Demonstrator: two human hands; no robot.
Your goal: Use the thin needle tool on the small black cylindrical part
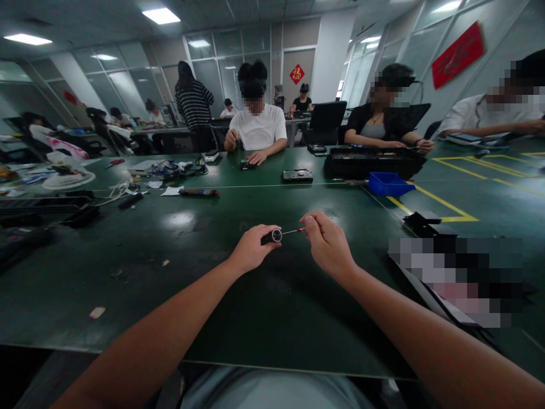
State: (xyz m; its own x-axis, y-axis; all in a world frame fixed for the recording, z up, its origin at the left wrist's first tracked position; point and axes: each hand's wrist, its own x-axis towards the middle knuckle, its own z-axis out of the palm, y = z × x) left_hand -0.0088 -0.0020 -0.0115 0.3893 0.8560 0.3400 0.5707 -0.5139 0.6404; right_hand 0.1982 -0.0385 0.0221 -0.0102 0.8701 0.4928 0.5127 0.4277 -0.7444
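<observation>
My left hand [251, 248] is closed around a small black cylindrical part [272, 236] whose round, light-rimmed end faces me; its exact kind I cannot make out. In my right hand [326, 241] is a thin screwdriver [292, 231], its fingers wrapped over most of the handle, with a bit of red showing at the front. The metal shaft points left, and its tip is at or against the right side of the black part. Both hands are held over the middle of the green table [204, 307].
Beyond my hands lie a dark pen-shaped tool [198, 192], a hard drive [297, 175], a long black housing [374, 163] and a blue bin [390, 184]. Cables [174, 168] and parts clutter the left. A partly blurred flat item [419, 278] lies right. A co-worker [258, 128] sits opposite.
</observation>
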